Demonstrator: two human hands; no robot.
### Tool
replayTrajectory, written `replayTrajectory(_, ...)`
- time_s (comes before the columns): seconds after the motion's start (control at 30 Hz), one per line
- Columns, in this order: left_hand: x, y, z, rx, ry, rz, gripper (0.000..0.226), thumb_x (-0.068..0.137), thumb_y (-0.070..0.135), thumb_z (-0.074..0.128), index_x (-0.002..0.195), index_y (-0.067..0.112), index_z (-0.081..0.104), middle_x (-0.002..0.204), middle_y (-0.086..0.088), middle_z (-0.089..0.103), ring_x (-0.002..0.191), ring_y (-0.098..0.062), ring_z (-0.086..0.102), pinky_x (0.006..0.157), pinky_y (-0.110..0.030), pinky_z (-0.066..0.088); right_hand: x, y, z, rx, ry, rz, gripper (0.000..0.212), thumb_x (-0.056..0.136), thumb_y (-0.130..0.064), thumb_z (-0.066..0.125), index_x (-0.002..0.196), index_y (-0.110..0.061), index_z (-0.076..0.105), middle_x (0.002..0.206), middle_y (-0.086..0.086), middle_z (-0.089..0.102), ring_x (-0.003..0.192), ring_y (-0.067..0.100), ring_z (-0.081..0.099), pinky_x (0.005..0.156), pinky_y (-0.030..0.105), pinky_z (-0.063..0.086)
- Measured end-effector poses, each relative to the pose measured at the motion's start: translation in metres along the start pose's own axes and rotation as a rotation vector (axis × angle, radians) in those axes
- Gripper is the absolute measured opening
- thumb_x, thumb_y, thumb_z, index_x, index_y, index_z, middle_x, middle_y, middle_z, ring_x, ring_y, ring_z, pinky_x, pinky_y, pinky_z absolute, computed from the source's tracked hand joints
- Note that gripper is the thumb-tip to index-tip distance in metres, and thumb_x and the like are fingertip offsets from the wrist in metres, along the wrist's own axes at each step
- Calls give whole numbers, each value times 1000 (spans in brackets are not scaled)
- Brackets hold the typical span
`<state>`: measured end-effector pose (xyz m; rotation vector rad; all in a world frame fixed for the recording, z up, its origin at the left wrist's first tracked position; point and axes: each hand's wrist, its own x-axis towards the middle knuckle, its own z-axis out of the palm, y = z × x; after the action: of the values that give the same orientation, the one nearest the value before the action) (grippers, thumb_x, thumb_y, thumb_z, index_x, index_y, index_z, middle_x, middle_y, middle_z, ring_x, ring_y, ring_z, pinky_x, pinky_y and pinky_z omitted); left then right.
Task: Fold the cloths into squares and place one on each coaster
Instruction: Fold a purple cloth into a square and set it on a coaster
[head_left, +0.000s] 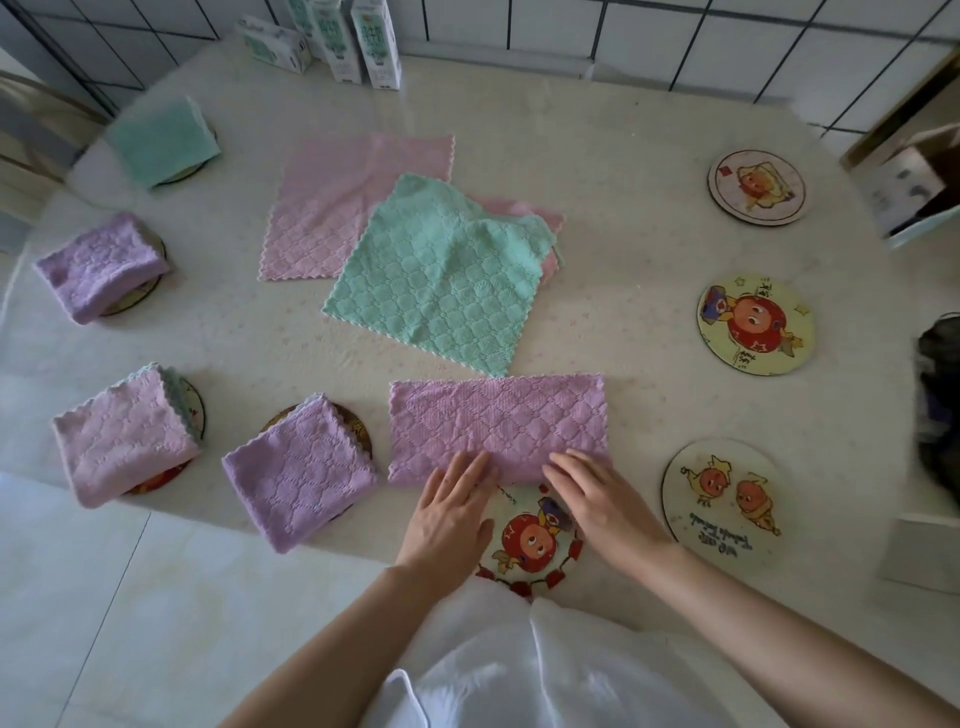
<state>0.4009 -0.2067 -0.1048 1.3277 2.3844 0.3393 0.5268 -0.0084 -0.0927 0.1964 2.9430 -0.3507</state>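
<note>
A purple cloth (498, 421) lies folded in half as a long rectangle near the table's front edge. My left hand (447, 512) and my right hand (602, 499) rest flat on its near edge, fingers spread, gripping nothing. Under my hands lies a bare coaster (530, 545) with a red cartoon figure. An unfolded green cloth (441, 270) lies over a pink cloth (337, 208) in the middle. Folded cloths sit on coasters at the left: a green one (161, 137) and three purple ones (101, 265) (124, 434) (298, 467). Three bare coasters (756, 187) (753, 322) (722, 501) line the right side.
Several cartons (358, 41) stand at the table's (623, 156) back edge against a tiled wall. A box (914, 182) and a dark object (940, 405) sit off the right edge. Pale floor tiles lie to the lower left.
</note>
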Motion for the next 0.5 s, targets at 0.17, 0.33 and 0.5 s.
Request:
replayTrajectory(0.17, -28, -33, 0, -6, 31, -80, 68, 91, 27, 51, 151, 21, 18, 159, 4, 8, 147, -14, 0, 120, -36, 12, -27, 20, 0, -51, -60, 64, 88, 55, 17, 73, 136, -11, 48, 140, 8, 48, 128, 25, 48, 104, 37, 41)
replayTrajectory(0.33, -41, -45, 2, -36, 41, -155, 76, 83, 17, 64, 149, 18, 27, 158, 1, 18, 146, -16, 11, 118, -25, 8, -22, 23, -9, -80, -64, 16, 67, 56, 10, 77, 119, -6, 59, 123, 9, 57, 113, 27, 57, 91, 38, 52)
replayTrajectory(0.5, -35, -40, 6, -48, 52, -203, 71, 88, 20, 57, 150, 20, 23, 159, 5, 10, 147, -14, 3, 117, -29, 17, 1, 17, -13, -157, -67, 29, 49, 59, 4, 76, 102, -8, 56, 103, 7, 57, 91, 23, 55, 76, 33, 54)
